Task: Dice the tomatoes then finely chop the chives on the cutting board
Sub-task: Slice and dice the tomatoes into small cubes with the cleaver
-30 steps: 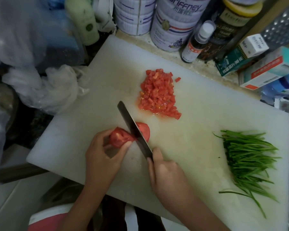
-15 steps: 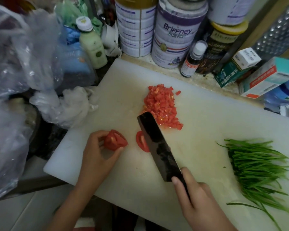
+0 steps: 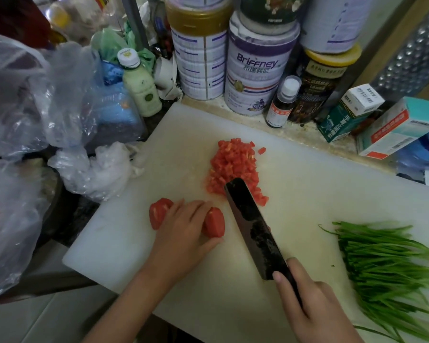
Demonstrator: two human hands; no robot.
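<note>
Across the worktop lies a white cutting board (image 3: 307, 194), set at an angle, with crumpled plastic bags (image 3: 35, 95) heaped off its left side and tall tins (image 3: 258, 65) standing along its far edge. Cardboard boxes (image 3: 401, 125) lean at the far right corner.

On the right part of the board lies a loose bundle of whole chives (image 3: 386, 263), uncut. A dark cleaver-style knife (image 3: 255, 231) slants over the middle of the board, its broad side turned up to the camera and its tip over the near edge of the diced tomato pile (image 3: 233, 164). Whether its edge meets the board I cannot tell.

The right hand (image 3: 315, 308) grips the knife at the handle, forefinger and thumb reaching onto the heel of the blade. The left hand (image 3: 183, 233) lies on the board left of the knife, holding a tomato wedge (image 3: 214, 222) between forefinger and thumb. A second tomato chunk (image 3: 159, 214) sits just beside the hand's outer fingers.

A pale green bottle (image 3: 140, 87) and a small dark bottle (image 3: 282, 100) stand just off the board's far edge.
</note>
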